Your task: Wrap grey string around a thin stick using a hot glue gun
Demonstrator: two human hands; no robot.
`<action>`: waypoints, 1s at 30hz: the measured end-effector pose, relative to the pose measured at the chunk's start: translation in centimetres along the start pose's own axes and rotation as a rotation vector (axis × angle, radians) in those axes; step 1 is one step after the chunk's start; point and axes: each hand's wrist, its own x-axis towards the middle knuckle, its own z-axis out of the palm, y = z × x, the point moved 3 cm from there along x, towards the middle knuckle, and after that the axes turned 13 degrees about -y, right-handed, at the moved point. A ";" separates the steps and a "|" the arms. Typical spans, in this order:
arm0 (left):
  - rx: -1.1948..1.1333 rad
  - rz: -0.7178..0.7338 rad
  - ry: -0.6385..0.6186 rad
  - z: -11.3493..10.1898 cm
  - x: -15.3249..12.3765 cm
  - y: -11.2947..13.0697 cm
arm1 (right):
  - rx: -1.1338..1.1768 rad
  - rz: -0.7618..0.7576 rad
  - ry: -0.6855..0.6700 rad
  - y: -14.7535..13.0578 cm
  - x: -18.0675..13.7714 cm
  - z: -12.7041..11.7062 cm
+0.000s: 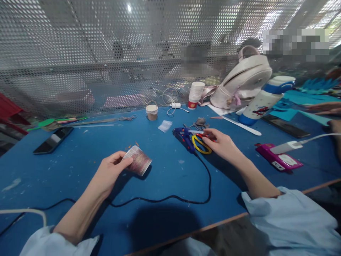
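Observation:
My left hand [113, 166] is closed round a small brown paper cup [138, 160], held tilted just above the blue table [80, 167]. My right hand [222, 144] reaches to the right of centre, its fingers closed on red and yellow scissors [201, 142]. The scissors lie against a blue glue gun [185, 138], whose black cord [186, 201] runs back across the table toward me.
A phone [53, 139] lies at the far left. A small basket-like cup [151, 111], a stack of paper cups [196, 94], a white bag [243, 83] and a tilted bottle [266, 99] stand at the back. A pink power bank [278, 160] and another person's hands [323, 107] are at the right.

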 end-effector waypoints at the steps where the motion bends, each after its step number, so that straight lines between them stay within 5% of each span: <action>1: -0.008 0.000 0.017 0.0 0.0 0.0 | 0.005 -0.004 -0.001 0.0 0.0 0.0; 14: -0.486 -0.204 -0.055 0.8 -0.1 0.2 | 0.001 0.006 -0.014 0.5 0.1 0.2; 20: -0.409 -0.199 -0.182 0.9 -0.1 0.2 | -0.001 0.009 -0.010 0.3 0.1 0.1; 30: -0.089 -0.071 -0.002 0.3 -0.1 -0.1 | 0.001 0.005 -0.006 0.1 -0.1 0.0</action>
